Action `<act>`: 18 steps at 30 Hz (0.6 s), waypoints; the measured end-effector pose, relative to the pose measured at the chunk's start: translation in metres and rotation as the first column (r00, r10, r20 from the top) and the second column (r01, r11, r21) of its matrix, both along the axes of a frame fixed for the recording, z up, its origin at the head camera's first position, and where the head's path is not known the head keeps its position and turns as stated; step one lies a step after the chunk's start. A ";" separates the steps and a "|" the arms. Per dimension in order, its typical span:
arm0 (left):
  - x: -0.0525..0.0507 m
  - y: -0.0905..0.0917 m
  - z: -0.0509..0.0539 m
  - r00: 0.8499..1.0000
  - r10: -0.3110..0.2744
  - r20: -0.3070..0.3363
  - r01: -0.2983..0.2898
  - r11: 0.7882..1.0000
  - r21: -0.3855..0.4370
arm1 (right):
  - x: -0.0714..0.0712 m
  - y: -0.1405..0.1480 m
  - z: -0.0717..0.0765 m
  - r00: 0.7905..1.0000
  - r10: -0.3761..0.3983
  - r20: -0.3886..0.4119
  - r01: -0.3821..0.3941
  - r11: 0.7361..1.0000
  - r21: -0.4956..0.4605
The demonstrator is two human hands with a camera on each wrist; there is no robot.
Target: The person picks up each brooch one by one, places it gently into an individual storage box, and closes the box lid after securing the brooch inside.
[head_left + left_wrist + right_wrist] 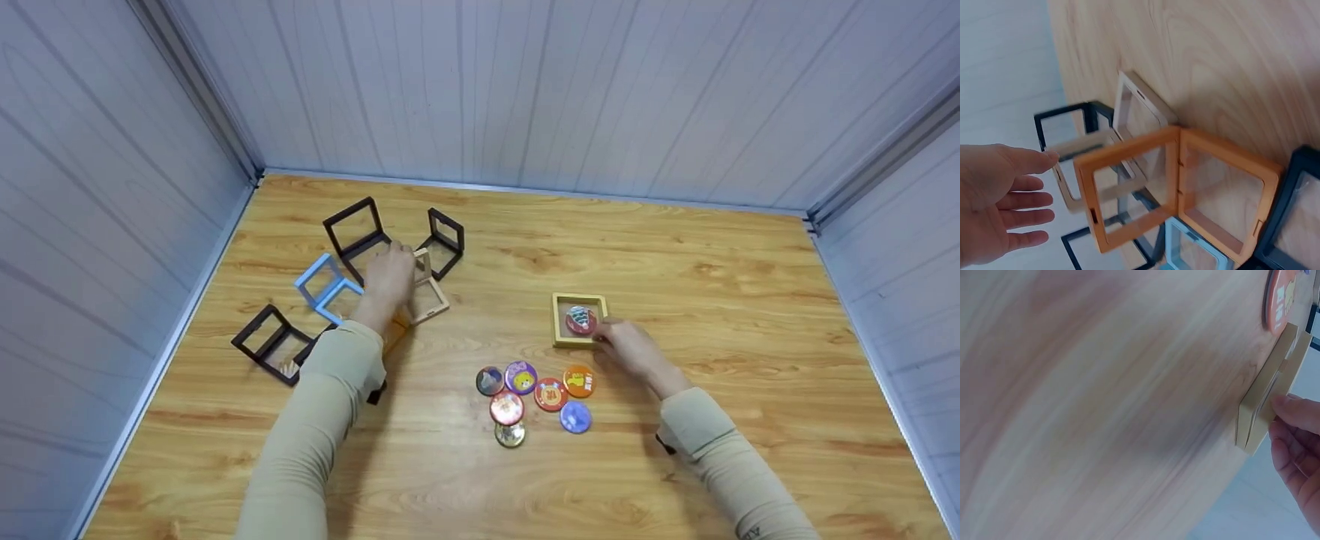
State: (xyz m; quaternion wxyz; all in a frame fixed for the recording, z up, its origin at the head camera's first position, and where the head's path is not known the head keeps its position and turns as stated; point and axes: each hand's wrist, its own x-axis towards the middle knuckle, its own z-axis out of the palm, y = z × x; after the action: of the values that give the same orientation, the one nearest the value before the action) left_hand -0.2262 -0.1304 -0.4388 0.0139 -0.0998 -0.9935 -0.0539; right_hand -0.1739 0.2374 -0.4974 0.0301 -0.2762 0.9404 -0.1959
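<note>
My right hand (634, 351) pinches the lower right corner of a yellow display frame (556, 322) between thumb and fingers. The frame lies on the table, and behind its clear film sits a round red badge (581, 320) with a teal-and-white pattern. In the right wrist view, the frame's two halves are nearly together, a thin gap along the edge. Over on the left, my left hand (994, 202) has its fingers extended, thumb beside an unfolded beige frame (1145, 95); whether they touch, I cannot tell. An unfolded orange frame (1230, 151) stands close by.
Several round badges (551, 394) lie in a cluster at the table's middle front. Around my left hand stand other unfolded frames: a blue one (313, 270), a large black one (349, 211), a small black one (448, 218) and another black one (259, 362). White panels (510, 90) wall the table.
</note>
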 end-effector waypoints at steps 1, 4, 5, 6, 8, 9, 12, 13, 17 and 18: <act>-0.001 -0.001 0.000 1.000 0.005 0.008 -0.004 1.000 -0.010 | 0.000 0.002 0.000 1.000 -0.002 -0.005 0.002 1.000 0.002; -0.002 -0.002 -0.001 0.999 0.007 0.031 -0.006 0.999 -0.033 | 0.000 0.008 -0.002 1.000 -0.010 -0.025 0.010 1.000 0.003; -0.002 -0.002 -0.001 0.999 0.009 0.036 -0.008 0.999 -0.038 | -0.001 0.010 -0.003 0.999 -0.012 -0.034 0.012 1.000 0.004; -0.003 -0.001 -0.001 0.999 0.010 0.033 -0.009 0.999 -0.042 | -0.001 0.011 -0.003 0.999 -0.013 -0.042 0.013 1.000 0.003; -0.004 -0.001 -0.003 1.000 0.013 0.023 -0.012 0.999 -0.041 | 0.000 0.014 -0.004 0.999 -0.023 -0.047 0.022 1.000 -0.012; -0.004 -0.002 -0.004 1.000 0.016 0.016 -0.016 0.999 -0.037 | 0.000 0.016 -0.004 0.998 -0.028 -0.050 0.027 0.999 -0.022; -0.007 -0.004 -0.007 0.999 0.032 0.012 -0.032 0.999 -0.017 | 0.001 0.020 -0.004 0.997 -0.049 -0.057 0.047 0.998 -0.040; -0.007 -0.005 -0.008 0.999 0.037 0.014 -0.036 0.999 -0.009 | 0.002 0.021 -0.004 0.996 -0.061 -0.057 0.059 0.997 -0.047; -0.009 -0.009 -0.010 0.998 0.060 0.031 -0.061 0.998 0.017 | 0.002 0.029 -0.005 0.993 -0.091 -0.074 0.087 0.995 -0.057; -0.010 -0.009 -0.011 0.997 0.066 0.040 -0.067 0.997 0.023 | 0.002 0.030 -0.005 0.992 -0.099 -0.077 0.094 0.994 -0.062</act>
State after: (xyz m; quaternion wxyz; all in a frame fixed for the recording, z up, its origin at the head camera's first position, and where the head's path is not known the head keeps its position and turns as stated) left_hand -0.2365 -0.1399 -0.4495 -0.0025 -0.0655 -0.9956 -0.0676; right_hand -0.1716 0.2679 -0.5028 -0.0252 -0.2389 0.9470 -0.2134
